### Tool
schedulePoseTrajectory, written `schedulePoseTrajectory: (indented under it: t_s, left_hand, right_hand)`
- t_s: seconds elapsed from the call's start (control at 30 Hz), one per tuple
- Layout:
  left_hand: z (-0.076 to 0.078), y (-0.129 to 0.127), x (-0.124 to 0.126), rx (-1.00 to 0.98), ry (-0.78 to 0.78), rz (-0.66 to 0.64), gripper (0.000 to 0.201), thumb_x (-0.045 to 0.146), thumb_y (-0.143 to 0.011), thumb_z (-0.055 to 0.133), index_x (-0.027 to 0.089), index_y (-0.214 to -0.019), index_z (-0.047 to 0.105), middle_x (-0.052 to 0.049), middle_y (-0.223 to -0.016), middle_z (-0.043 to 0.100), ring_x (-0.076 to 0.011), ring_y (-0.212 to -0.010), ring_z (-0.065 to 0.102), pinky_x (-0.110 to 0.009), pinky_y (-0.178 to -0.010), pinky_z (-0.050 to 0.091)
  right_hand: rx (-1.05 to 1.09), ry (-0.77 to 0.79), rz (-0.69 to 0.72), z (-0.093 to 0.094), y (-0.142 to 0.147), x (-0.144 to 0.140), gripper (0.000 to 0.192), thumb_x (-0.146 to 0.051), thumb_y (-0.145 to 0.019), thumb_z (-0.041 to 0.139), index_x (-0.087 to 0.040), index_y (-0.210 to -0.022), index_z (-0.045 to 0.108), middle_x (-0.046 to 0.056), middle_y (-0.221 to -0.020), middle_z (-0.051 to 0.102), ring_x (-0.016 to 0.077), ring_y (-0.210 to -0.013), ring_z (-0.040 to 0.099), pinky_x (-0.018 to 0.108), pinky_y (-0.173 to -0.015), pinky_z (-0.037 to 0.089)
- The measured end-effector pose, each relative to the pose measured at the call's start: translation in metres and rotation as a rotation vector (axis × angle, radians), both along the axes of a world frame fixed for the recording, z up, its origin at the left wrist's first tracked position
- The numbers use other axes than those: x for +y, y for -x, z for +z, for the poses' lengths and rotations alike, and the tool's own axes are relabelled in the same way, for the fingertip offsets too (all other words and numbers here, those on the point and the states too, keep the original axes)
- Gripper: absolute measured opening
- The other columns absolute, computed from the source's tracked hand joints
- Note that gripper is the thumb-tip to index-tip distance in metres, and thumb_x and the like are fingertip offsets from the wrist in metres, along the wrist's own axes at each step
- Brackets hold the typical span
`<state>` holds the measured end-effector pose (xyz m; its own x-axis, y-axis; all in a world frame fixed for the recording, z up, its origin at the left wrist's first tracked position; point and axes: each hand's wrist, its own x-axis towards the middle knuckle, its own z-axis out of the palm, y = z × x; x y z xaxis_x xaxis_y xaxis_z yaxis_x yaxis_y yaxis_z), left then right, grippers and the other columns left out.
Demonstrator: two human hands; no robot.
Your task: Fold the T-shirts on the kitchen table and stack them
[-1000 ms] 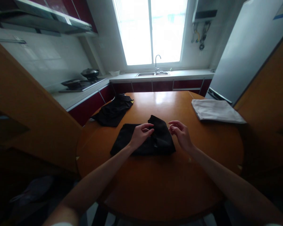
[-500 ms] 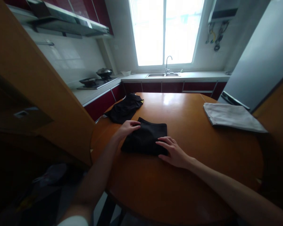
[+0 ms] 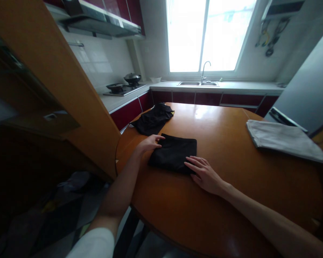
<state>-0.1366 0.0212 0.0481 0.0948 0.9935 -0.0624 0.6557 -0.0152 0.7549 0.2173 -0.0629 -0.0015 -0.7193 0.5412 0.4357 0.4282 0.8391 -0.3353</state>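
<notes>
A: Where is the folded black cloth (image 3: 174, 154)?
B: On the round wooden tabletop (image 3: 231, 150), toward its left side. It is a flat, soft, matte rectangle, folded with fairly straight edges.

A: And the hands?
B: The left hand (image 3: 150, 143) rests at the cloth's far left corner, fingers spread loosely and lying flat, clamped on nothing. The right hand (image 3: 204, 173) lies palm down at the near right corner, fingers apart, their tips pressing on the fabric.

A: Anything else on the tabletop?
B: A second black garment (image 3: 153, 119) lies crumpled just beyond the folded one, close to the far left edge, with a bit of yellow showing. A pale grey cloth (image 3: 282, 141), folded into a flat rectangle, lies well apart on the right.

A: Any containers?
B: A sink (image 3: 197, 83) under the window, contents not visible, and two dark pans (image 3: 125, 81) on the stove, insides hidden.

A: The surface?
B: Glossy orange-brown wood, reflecting the window light.
</notes>
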Motion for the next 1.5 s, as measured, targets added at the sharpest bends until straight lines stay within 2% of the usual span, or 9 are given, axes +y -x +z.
schedulePoseTrajectory:
  t_s: [0.27, 0.53, 0.87, 1.0, 1.1, 1.2, 1.27, 1.37, 1.5]
  left_hand:
    - [-0.004, -0.001, 0.005, 0.106, -0.051, -0.031, 0.071, 0.005, -0.064, 0.075, 0.017, -0.134, 0.066, -0.008, -0.112, 0.068, -0.0236, -0.102, 0.064, -0.034, -0.094, 0.05]
    - [0.0, -0.01, -0.001, 0.063, -0.022, -0.05, 0.083, -0.002, -0.062, 0.071, 0.015, -0.142, 0.059, -0.015, -0.128, 0.068, -0.0304, -0.116, 0.065, -0.039, -0.1, 0.052]
    - [0.001, -0.011, -0.002, 0.079, 0.017, -0.049, 0.082, 0.0, -0.062, 0.074, 0.016, -0.141, 0.06, -0.012, -0.126, 0.069, -0.0295, -0.116, 0.066, -0.038, -0.103, 0.051]
    - [-0.001, -0.011, -0.004, 0.311, -0.026, -0.012, 0.082, 0.006, -0.068, 0.075, 0.022, -0.146, 0.056, -0.01, -0.131, 0.062, -0.0284, -0.118, 0.064, -0.036, -0.105, 0.05]
    - [-0.002, -0.023, -0.004, 0.493, -0.228, 0.094, 0.067, 0.016, -0.083, 0.068, 0.022, -0.148, 0.053, -0.012, -0.143, 0.051, -0.0286, -0.128, 0.057, -0.039, -0.113, 0.042]
    - [-0.007, -0.045, -0.004, 0.539, -0.399, -0.021, 0.051, 0.029, -0.099, 0.05, 0.024, -0.15, 0.049, -0.01, -0.156, 0.042, -0.0271, -0.144, 0.04, -0.043, -0.122, 0.028]
    - [-0.013, -0.057, -0.004, 0.582, -0.314, -0.138, 0.052, 0.042, -0.104, 0.041, 0.026, -0.154, 0.044, -0.009, -0.163, 0.034, -0.0295, -0.152, 0.026, -0.053, -0.124, 0.019]
    - [-0.024, -0.066, -0.006, 0.653, -0.134, -0.19, 0.062, 0.054, -0.104, 0.034, 0.027, -0.16, 0.031, -0.01, -0.169, 0.019, -0.0336, -0.156, 0.008, -0.067, -0.12, 0.009]
    - [-0.035, -0.068, -0.008, 0.686, -0.184, -0.148, 0.063, 0.054, -0.105, 0.031, 0.027, -0.161, 0.027, -0.009, -0.17, 0.016, -0.0317, -0.157, 0.006, -0.067, -0.12, 0.007]
  right_hand:
    - [-0.015, -0.04, 0.004, 0.002, 0.002, -0.002, 0.05, -0.017, -0.096, 0.052, -0.024, -0.145, 0.056, 0.008, -0.151, 0.053, 0.0271, -0.142, 0.045, 0.053, -0.118, 0.035]
    - [0.035, -0.07, -0.062, -0.002, 0.012, -0.001, 0.041, -0.019, -0.095, 0.052, -0.024, -0.132, 0.067, 0.007, -0.141, 0.063, 0.0262, -0.134, 0.053, 0.053, -0.118, 0.034]
    - [-0.093, -0.066, -0.092, -0.001, 0.014, -0.006, 0.076, -0.002, -0.074, 0.048, -0.017, -0.149, 0.051, 0.009, -0.155, 0.048, 0.026, -0.144, 0.04, 0.05, -0.124, 0.026]
    - [-0.132, -0.033, -0.047, -0.002, 0.013, -0.005, 0.075, -0.002, -0.076, 0.046, -0.018, -0.149, 0.05, 0.008, -0.161, 0.04, 0.0247, -0.15, 0.033, 0.05, -0.125, 0.023]
    - [-0.133, -0.018, 0.0, -0.001, 0.013, -0.003, 0.071, -0.004, -0.083, 0.047, -0.02, -0.152, 0.046, 0.007, -0.163, 0.036, 0.0235, -0.153, 0.026, 0.051, -0.126, 0.021]
    - [-0.151, -0.003, 0.057, 0.002, 0.014, -0.002, 0.057, -0.016, -0.098, 0.044, -0.023, -0.154, 0.043, 0.007, -0.164, 0.034, 0.023, -0.154, 0.022, 0.052, -0.126, 0.019]
    - [-0.173, 0.027, 0.078, 0.003, 0.013, -0.003, 0.053, -0.029, -0.104, 0.043, -0.024, -0.156, 0.04, 0.009, -0.164, 0.033, 0.0235, -0.155, 0.021, 0.053, -0.125, 0.02]
    - [-0.185, 0.075, 0.096, 0.004, 0.009, -0.005, 0.057, -0.041, -0.104, 0.045, -0.023, -0.157, 0.038, 0.011, -0.163, 0.032, 0.0245, -0.154, 0.022, 0.054, -0.125, 0.02]
    - [-0.113, 0.113, 0.032, 0.012, 0.01, -0.002, 0.054, -0.043, -0.106, 0.04, -0.023, -0.156, 0.04, 0.01, -0.163, 0.035, 0.023, -0.153, 0.025, 0.052, -0.126, 0.018]
